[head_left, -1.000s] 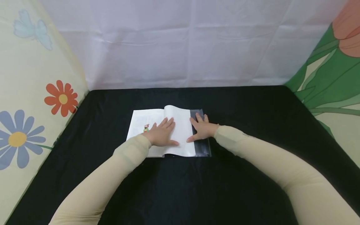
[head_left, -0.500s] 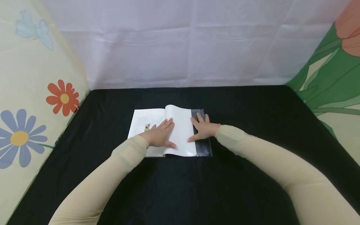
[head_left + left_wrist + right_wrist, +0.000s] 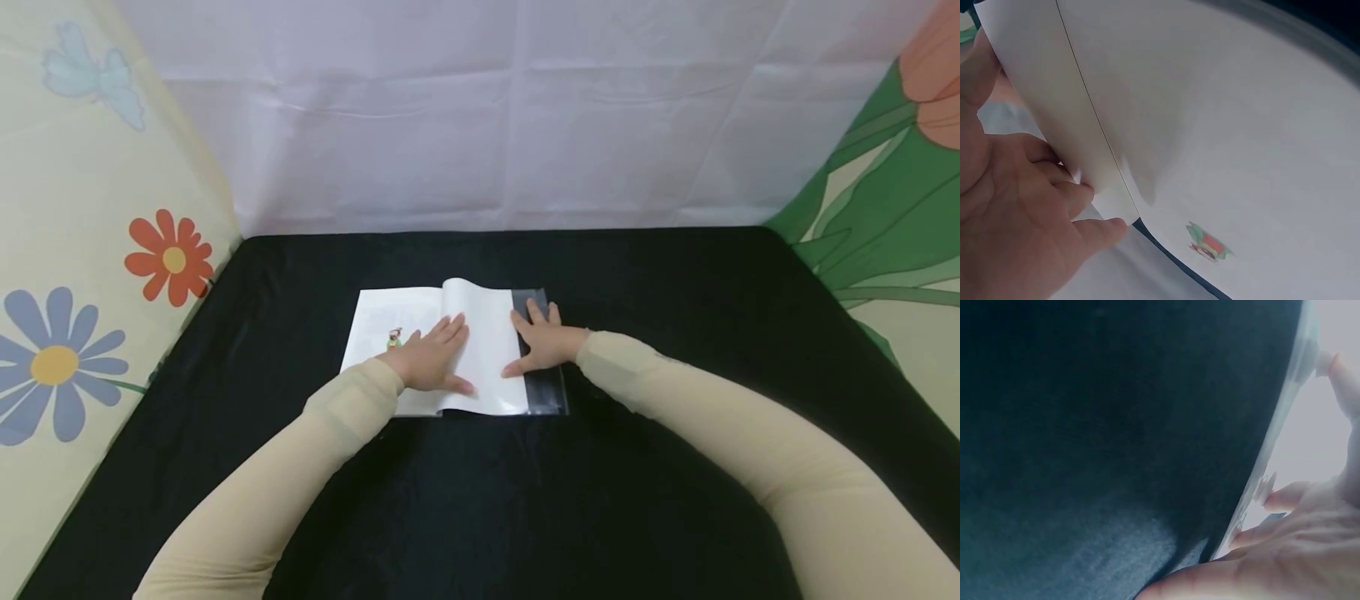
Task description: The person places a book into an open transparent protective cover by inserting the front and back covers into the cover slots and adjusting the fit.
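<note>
An open book (image 3: 375, 312) lies with white pages up, a small coloured figure (image 3: 394, 338) printed on its left page. My left hand (image 3: 431, 358) rests across the fold, fingers extended onto the smooth right-hand sheet (image 3: 483, 317), which bulges near the fold. Beyond that sheet's right side runs a strip of clear plastic (image 3: 543, 396), dark from the cloth beneath. Spread fingers of my right hand (image 3: 543, 344) touch the strip and the sheet's edge. From the left wrist, the fingers of my left hand (image 3: 1029, 212) lie along the sheet; the right wrist view shows the transparent edge (image 3: 1275, 434) beside my right hand (image 3: 1310, 531).
Black cloth (image 3: 480, 492) covers the table under the book. A white curtain (image 3: 495, 125) hangs behind it. Panels with painted flowers (image 3: 174, 260) and green leaves (image 3: 900, 217) stand at the left and right sides.
My left hand slid slightly left over the book, then slightly back to the right. My right hand stays at the plastic strip. The head view has shifted a little.
</note>
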The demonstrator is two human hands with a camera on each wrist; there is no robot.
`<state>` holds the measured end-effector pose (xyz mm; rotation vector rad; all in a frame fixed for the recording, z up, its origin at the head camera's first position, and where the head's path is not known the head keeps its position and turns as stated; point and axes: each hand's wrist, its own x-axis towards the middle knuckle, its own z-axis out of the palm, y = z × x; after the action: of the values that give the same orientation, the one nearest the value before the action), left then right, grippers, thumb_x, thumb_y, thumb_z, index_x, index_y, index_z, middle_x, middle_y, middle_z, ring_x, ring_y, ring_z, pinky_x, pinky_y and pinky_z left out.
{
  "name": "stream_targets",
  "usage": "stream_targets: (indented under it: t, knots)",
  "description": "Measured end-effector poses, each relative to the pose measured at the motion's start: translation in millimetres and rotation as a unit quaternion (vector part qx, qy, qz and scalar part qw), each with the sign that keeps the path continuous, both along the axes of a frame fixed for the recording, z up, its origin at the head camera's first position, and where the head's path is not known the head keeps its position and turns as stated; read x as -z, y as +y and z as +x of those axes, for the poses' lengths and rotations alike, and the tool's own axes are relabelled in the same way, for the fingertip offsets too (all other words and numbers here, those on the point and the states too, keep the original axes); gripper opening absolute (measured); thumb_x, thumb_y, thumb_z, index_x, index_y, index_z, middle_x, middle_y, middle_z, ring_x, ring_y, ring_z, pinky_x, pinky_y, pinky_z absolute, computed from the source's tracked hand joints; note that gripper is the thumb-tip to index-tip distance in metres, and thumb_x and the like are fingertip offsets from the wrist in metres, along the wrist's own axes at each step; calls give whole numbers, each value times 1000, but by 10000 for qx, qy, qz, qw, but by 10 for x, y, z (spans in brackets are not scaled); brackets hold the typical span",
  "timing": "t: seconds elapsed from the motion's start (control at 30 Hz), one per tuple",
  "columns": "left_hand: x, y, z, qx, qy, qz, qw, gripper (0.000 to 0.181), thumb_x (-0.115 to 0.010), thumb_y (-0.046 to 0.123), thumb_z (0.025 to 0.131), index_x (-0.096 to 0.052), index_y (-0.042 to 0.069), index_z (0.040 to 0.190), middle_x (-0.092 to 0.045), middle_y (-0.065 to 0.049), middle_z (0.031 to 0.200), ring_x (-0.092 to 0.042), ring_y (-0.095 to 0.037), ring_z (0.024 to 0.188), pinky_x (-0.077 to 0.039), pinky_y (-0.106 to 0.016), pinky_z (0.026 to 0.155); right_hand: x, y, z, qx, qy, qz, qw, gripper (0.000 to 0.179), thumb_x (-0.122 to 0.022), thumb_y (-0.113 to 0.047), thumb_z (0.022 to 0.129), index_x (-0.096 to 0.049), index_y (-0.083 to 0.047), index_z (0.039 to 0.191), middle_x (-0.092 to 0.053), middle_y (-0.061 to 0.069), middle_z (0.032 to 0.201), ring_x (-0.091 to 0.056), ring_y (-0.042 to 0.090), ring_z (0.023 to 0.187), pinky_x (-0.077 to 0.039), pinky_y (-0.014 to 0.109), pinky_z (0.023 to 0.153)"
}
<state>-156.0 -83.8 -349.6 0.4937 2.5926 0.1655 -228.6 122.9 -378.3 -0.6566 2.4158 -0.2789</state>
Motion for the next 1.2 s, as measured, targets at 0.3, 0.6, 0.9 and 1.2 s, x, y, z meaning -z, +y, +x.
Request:
stream_targets:
  t: [0.3,0.6,0.9,1.2]
  knots:
    - [-27,66,-19,-98,-90,-220,9997,95,-65,50,89,-14,5,156,2,-8,162,5,-27,148,-9,-54,115,-24,27,5,51,-15,10,10000,107,-62,-58,88,0,-2,155,17,27,156,19,53,138,-8,78,100]
    - [-47,89,-4,-76,-112,-444,9989,94,-66,49,89,-17,3,155,0,-9,163,3,-27,148,-10,-53,115,-11,4,16,37,-42,64,10000,107,-62,-57,89,2,-2,155,19,26,156,20,52,138,-8,77,101]
    - [-47,133,-12,-99,-89,-438,9990,95,-66,49,88,-16,4,155,0,-9,163,3,-27,148,-10,-53,116,8,41,-10,32,16,23,10000,108,-63,-57,88,2,-1,154,18,28,156,20,53,138,-8,77,100]
    - [-67,151,-24,-10,-43,-622,9981,95,-66,49,89,-17,0,154,-1,-12,162,1,-30,148,-6,-58,114,-3,23,2,112,0,51,9999,108,-63,-57,88,1,-3,155,18,26,156,19,51,139,-9,77,101]
